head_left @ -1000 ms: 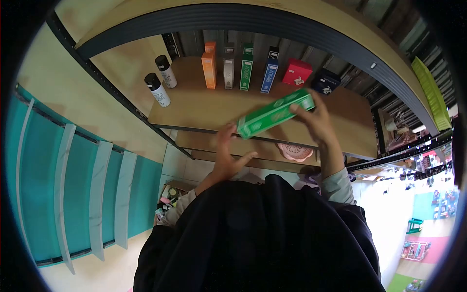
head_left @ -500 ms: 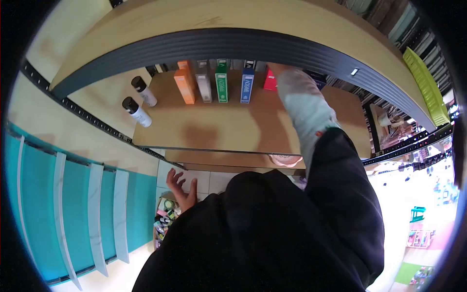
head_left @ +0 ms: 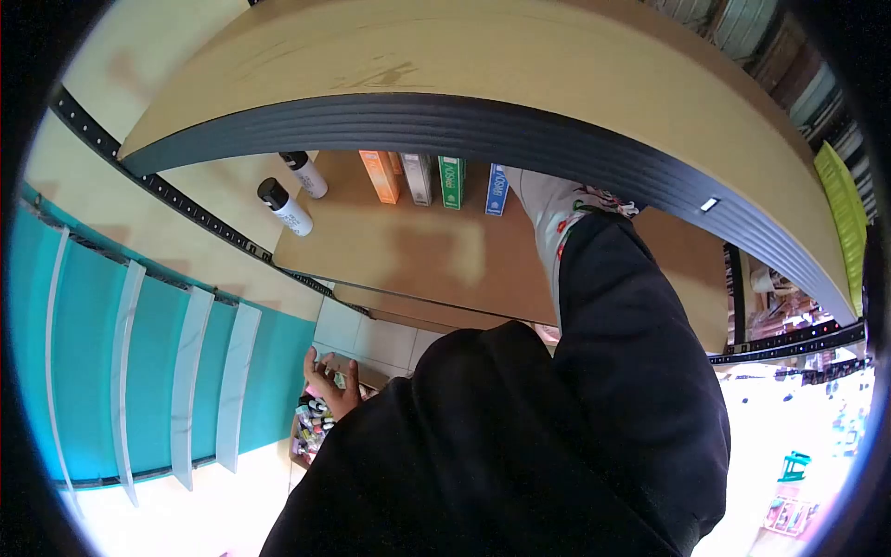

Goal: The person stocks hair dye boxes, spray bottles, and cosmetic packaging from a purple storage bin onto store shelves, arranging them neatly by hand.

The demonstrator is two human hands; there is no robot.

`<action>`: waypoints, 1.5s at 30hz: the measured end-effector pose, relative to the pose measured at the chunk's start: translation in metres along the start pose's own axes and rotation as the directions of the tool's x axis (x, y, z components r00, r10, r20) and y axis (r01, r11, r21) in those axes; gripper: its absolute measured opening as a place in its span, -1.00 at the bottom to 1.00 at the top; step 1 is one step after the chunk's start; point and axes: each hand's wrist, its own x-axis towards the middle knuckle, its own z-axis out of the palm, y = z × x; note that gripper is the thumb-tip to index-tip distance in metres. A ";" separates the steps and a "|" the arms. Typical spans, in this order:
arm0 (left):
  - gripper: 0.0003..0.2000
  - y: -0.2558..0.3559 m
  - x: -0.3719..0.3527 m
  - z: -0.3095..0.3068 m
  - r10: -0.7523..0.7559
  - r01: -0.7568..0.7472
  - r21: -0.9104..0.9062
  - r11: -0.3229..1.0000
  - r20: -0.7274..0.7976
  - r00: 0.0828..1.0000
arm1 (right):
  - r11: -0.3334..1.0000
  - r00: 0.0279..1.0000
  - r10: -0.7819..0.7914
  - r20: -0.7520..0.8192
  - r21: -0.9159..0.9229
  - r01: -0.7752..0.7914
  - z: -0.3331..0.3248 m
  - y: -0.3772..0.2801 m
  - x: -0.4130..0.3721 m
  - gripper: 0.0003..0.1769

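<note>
My right arm, in a light patterned sleeve (head_left: 549, 209) and a dark outer garment, reaches over the lower shelf (head_left: 408, 251). My right hand is hidden behind the edge of the upper shelf. Nearest to that sleeve stands a blue box (head_left: 497, 190). To its left are a green box (head_left: 452, 183), a grey box (head_left: 418, 179) and an orange box (head_left: 380, 177), all upright, their tops cut off from sight. Down at the left, my left hand (head_left: 331, 388) hangs open with its fingers apart, holding nothing, above a carton of small bottles (head_left: 316, 429).
The upper shelf's dark ridged edge (head_left: 445, 116) crosses above the boxes. Two black-capped bottles (head_left: 295, 218) stand at the lower shelf's left end. A lime-green basket (head_left: 843, 232) sits at the far right. Turquoise panelling (head_left: 158, 371) with white slats lies at left.
My right forearm has gone further in under the upper shelf, and its hand has passed out of sight. The view has shifted, so the red box is hidden. My left hand stays open.
</note>
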 end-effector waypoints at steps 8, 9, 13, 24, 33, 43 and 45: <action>-0.30 0.001 0.000 0.008 -0.005 0.005 0.009 1.000 0.039 0.999 | 1.000 1.000 0.000 0.026 0.016 0.000 0.003 0.002 0.003 -0.57; -0.30 0.004 0.002 0.011 -0.005 0.004 0.012 1.000 0.050 0.999 | 1.000 1.000 0.000 0.028 0.019 -0.001 0.003 0.003 0.003 -0.58; -0.30 0.017 0.008 0.020 0.001 -0.003 0.019 1.000 0.092 0.996 | 1.000 1.000 -0.003 0.031 0.024 0.002 0.004 0.003 0.004 -0.59; -0.29 0.010 0.006 0.017 -0.006 0.004 0.018 1.000 0.101 0.995 | 0.999 0.999 -0.023 0.022 0.022 0.023 0.008 0.004 0.008 -0.63; -0.33 0.011 0.028 0.022 -0.017 0.018 -0.008 1.000 0.146 0.989 | 0.962 0.916 -0.202 -0.346 0.108 0.253 -0.019 -0.022 -0.018 -0.65; -0.24 -0.021 0.184 0.141 0.103 -0.055 -0.135 0.989 0.374 0.922 | 0.482 0.900 -0.057 0.432 0.802 -0.354 0.052 -0.076 -0.241 -0.39; -0.21 -0.038 0.206 0.166 0.030 0.042 -0.162 0.986 0.418 0.908 | 0.534 0.861 -0.040 0.507 0.739 -0.410 0.066 -0.077 -0.240 -0.37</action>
